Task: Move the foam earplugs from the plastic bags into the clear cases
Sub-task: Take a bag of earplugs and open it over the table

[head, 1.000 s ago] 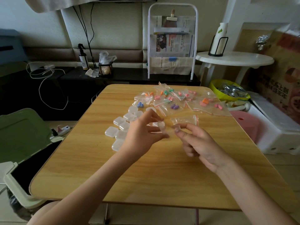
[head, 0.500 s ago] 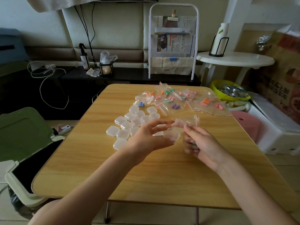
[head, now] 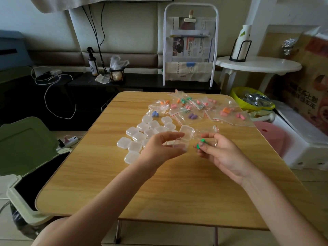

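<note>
My left hand point(head: 160, 148) holds an opened clear case point(head: 184, 136) above the wooden table point(head: 177, 183), its lid tipped up. Just right of it, my right hand point(head: 220, 153) pinches green foam earplugs point(head: 201, 143) between thumb and fingertips, a small gap from the case. An emptied plastic bag point(head: 208, 130) lies behind my right hand. Several closed clear cases point(head: 140, 135) are clustered left of my hands. Farther back lie several plastic bags point(head: 195, 110) with orange, pink, purple, blue and green earplugs.
A green-lidded bin point(head: 24, 148) stands open at the table's left. A pink stool point(head: 271, 139) and white foam box point(head: 305, 139) sit to the right. Behind the table are a white newspaper rack point(head: 190, 50) and a white round side table point(head: 257, 64).
The case in my left hand has come open, its lid now tipped up. My right hand has shifted slightly right and now shows green earplugs at its fingertips.
</note>
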Motion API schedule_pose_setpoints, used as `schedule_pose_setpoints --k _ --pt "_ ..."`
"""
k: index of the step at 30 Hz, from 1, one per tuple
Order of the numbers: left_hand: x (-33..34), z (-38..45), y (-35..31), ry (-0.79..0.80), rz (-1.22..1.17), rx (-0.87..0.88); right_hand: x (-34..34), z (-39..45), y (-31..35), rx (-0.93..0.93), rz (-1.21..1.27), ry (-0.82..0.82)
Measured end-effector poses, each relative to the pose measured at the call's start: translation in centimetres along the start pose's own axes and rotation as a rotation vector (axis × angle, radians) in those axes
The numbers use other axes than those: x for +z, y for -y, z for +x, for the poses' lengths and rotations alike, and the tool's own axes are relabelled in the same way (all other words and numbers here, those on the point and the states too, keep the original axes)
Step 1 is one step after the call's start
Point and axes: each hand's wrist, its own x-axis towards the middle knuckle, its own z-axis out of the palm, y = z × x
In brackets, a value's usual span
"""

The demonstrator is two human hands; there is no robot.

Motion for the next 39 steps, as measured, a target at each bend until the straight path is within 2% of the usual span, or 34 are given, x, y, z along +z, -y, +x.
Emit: schedule_pose_setpoints --k 4,11,15,19,23,30,35,39 --pt "0.6 -0.3 0.2 -0.001 0.147 0.020 0.5 -0.3 0.5 -0.174 -0.091 -0.072" --pt "1.3 -0.2 0.4 0.005 0.126 0.060 1.1 -0.6 0.7 -0.349 -0.410 -0.025" --pt "1.4 -0.1 0.6 0.031 0.107 0.072 1.1 -0.6 0.8 -0.401 -0.562 -0.050" --pt "1.5 -0.2 0.5 0.071 0.030 0.058 1.0 -0.5 0.7 -0.396 -0.598 -0.028" --pt "1.6 -0.3 0.2 0.076 -0.177 -0.028 0.8 -0.3 0.5 -0.407 -0.655 -0.026" --pt "1.5 -0.2 0.6 0.000 -0.239 -0.063 1.0 0.0 -0.1 -0.464 -0.705 -0.027" --pt "1.6 -0.1 0.5 -0.046 -0.285 -0.087 1.0 -0.1 0.2 -0.531 -0.653 -0.142" --pt "1.6 0.0 0.5 -0.056 -0.310 -0.105 0.8 0.1 0.0 -0.545 -0.711 -0.157"
